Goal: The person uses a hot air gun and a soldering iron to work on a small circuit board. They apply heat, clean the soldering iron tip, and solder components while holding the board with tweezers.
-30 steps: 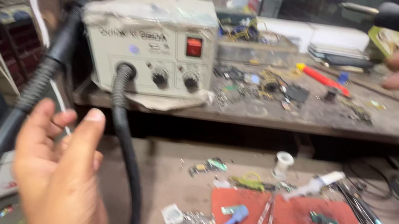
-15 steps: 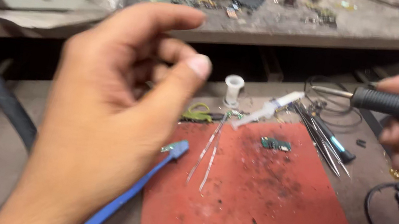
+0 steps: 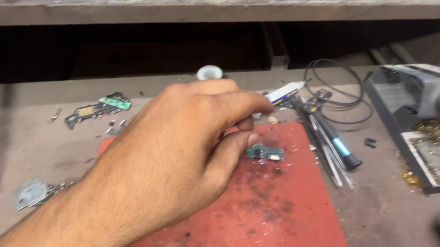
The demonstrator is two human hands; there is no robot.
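The small green circuit board (image 3: 265, 153) lies on the red mat (image 3: 286, 226), just beside my left hand (image 3: 188, 142), whose loosely curled thumb and forefinger stop short of it, gripping nothing. Half a second ago that hand hung spread, higher up. My right hand has gone from view. Tweezers (image 3: 332, 152) lie right of the board on the worktop (image 3: 9, 133).

Only one of the person's hands (image 3: 189, 136) shows, the left, with its forearm (image 3: 72, 217). Both are bare: no sleeve, glove, ring, watch or band. Fine hair covers the forearm. The fingernails are short and unpainted.
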